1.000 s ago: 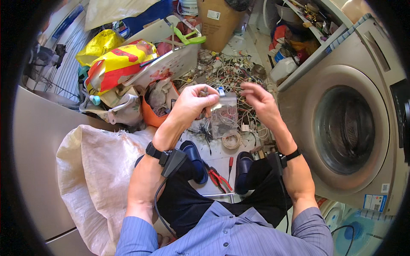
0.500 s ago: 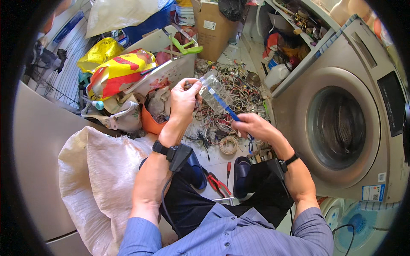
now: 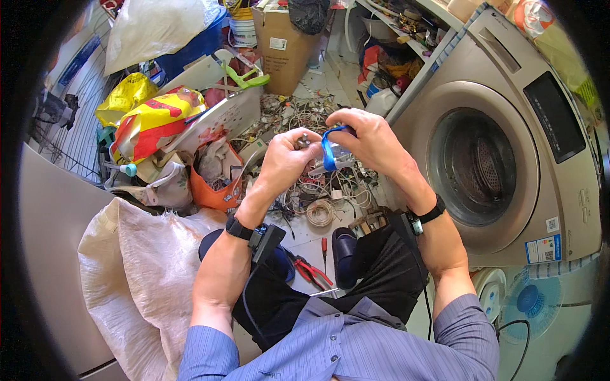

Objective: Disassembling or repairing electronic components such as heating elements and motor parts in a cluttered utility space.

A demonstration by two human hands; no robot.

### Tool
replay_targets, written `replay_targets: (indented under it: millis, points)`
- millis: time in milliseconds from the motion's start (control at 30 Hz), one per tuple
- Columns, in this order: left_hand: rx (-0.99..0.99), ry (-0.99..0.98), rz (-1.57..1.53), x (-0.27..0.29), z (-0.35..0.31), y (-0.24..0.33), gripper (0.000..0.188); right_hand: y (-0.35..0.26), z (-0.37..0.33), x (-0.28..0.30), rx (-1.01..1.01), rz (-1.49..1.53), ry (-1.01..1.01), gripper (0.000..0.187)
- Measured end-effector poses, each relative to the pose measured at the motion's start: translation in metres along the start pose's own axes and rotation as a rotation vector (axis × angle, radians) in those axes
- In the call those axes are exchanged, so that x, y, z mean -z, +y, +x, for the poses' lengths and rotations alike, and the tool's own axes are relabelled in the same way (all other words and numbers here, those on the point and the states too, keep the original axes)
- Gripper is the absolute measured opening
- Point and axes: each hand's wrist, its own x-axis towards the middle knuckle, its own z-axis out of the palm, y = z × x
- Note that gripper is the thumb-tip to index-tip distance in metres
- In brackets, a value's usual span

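Here, beside the washing machine point(image 3: 508, 146) and above the tangled wire pile point(image 3: 305, 184), I see my right hand point(image 3: 372, 140) clenched on a small clear jar point(image 3: 337, 159) with a blue strip point(image 3: 328, 152), my left hand point(image 3: 286, 159) pinching a tiny metal piece point(image 3: 304, 139).

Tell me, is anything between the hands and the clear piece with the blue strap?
Nothing visible is. The left hand and the right hand both already hold the clear piece with the blue strap, above the tangled wires.

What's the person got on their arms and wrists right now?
Blue pinstriped shirt sleeves are rolled above the elbows, forearms bare. The left hand has a black wristband carrying a small black box with a cable; the right hand has a black wristwatch.
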Motion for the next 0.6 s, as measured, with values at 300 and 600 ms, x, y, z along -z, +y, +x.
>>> replay_targets:
  millis: [300,600]
  points:
    - [-0.257,-0.038,0.357,-0.027,0.001,0.015,0.016,0.024,-0.035,0.027,-0.068,-0.100,-0.227,0.017]
    - [0.133,-0.061,-0.393,-0.056,0.013,-0.002,0.011,-0.030,-0.070,0.122,-0.017,-0.254,-0.117,0.014]
